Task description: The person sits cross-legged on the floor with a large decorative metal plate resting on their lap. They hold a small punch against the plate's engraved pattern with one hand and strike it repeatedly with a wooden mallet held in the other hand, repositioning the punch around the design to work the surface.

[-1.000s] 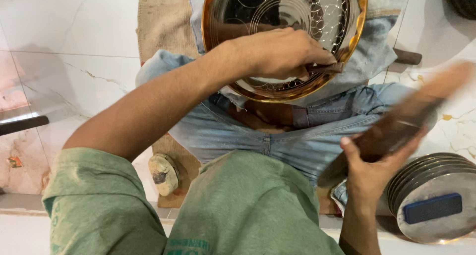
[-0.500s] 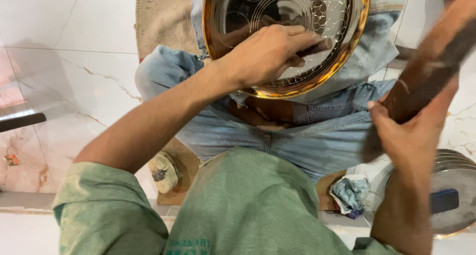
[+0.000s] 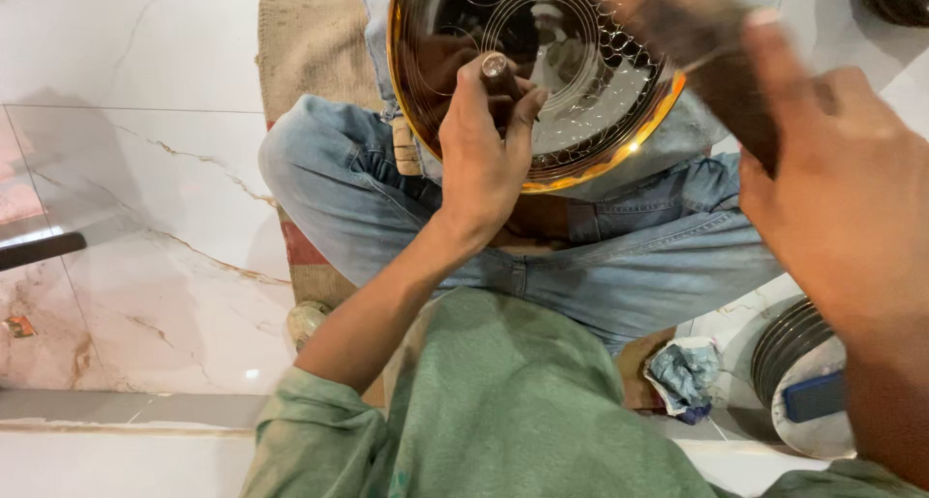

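We count one engraved brass plate [image 3: 581,101], and around it two hands: left hand [image 3: 489,154] gripping one punch [image 3: 498,72], right hand [image 3: 842,188] holding one mallet [image 3: 716,62]; below-right, one crumpled cloth [image 3: 685,377].

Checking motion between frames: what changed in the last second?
The right hand swung its wooden mallet from low right up over the round metal plate. The left hand, earlier flat on the plate, now holds a short punch upright on it. Plate stays on the lap; same grip on the mallet.

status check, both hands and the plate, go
Left hand gripping small metal punch on round brass plate. Right hand raised, holding blurred dark mallet. Nothing obstructing.
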